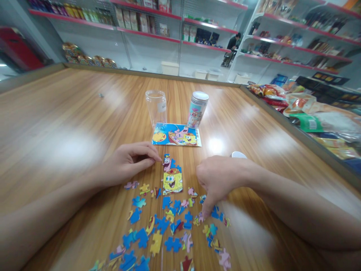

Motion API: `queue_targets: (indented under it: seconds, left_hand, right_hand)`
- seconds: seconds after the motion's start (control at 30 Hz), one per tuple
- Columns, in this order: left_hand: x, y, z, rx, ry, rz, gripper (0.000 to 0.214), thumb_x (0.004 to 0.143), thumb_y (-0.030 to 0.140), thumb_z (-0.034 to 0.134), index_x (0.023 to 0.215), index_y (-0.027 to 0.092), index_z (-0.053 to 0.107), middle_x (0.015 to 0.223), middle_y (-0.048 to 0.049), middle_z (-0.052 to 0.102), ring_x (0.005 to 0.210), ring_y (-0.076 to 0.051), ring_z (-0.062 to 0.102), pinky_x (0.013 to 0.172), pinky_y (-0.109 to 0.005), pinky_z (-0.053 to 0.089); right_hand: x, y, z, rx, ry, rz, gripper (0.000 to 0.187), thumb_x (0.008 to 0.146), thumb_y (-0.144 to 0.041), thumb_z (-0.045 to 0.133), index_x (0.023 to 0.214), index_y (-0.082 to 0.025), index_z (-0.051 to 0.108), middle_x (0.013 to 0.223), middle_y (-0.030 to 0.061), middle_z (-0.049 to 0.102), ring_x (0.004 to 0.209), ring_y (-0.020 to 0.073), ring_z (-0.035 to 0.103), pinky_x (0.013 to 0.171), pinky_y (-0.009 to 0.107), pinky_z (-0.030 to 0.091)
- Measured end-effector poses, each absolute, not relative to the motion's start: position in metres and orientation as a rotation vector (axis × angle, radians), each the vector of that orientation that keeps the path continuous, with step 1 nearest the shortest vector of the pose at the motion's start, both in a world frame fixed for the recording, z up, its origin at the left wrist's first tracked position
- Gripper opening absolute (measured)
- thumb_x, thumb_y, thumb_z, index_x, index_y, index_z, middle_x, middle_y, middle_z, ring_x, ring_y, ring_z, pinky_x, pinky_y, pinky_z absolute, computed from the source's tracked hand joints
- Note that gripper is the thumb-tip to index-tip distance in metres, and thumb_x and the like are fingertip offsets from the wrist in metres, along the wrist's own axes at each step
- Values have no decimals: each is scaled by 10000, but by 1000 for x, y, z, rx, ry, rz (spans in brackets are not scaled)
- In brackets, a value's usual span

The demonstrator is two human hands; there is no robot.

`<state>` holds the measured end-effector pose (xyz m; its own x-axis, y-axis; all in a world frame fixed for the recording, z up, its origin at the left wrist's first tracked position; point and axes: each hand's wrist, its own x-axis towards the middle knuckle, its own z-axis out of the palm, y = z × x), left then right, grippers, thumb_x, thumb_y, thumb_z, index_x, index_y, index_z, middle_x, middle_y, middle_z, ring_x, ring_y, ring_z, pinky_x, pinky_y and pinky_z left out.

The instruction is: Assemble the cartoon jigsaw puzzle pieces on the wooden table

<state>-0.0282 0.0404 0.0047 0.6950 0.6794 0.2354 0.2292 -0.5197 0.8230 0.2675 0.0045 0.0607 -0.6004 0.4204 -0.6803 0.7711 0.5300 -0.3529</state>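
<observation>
My left hand [134,161] rests on the wood, fingers loosely bent, thumb and index tips apart. Its fingertips are at the left edge of a partly joined jigsaw puzzle [173,181] showing a yellow square cartoon face and a pink one. To the right, my right hand [221,176] is palm down, with one digit pointing down at a small pink and yellow puzzle piece [200,218]. Its other fingers are curled and partly hidden; nothing held shows. Loose puzzle pieces, many of them blue [173,244], lie scattered nearer me. A picture card [177,135] lies beyond the joined part.
At the card's far edge stand a clear plastic jar [156,107] and a lidded printed canister [198,109]. A white round lid [238,154] lies behind my right forearm. Packaged snacks [307,122] line the right edge. Stocked shelves [149,34] and a seated person [232,43] are behind the table.
</observation>
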Motion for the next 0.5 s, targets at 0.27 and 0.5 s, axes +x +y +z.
queue_targets:
  seconds: [0.27, 0.5]
  left_hand:
    - [-27, 39, 5, 2076, 679, 716, 167, 974, 206, 597, 1024, 240, 752, 1032, -19, 696, 975, -135, 654, 881, -206, 498]
    - [-26, 39, 7, 2082, 683, 729, 159, 967, 210, 605, 994, 241, 758, 1015, -14, 700, 953, -129, 663, 870, -201, 502]
  right_hand:
    - [269, 12, 60, 915, 2122, -1069, 587, 681, -748, 723, 549, -178, 679, 545, -2, 677, 498, 128, 593, 523, 258, 430]
    - [269, 17, 58, 903, 2042, -1137, 566, 684, -730, 736, 595, -173, 688, 596, 2, 697, 537, 127, 606, 551, 250, 446]
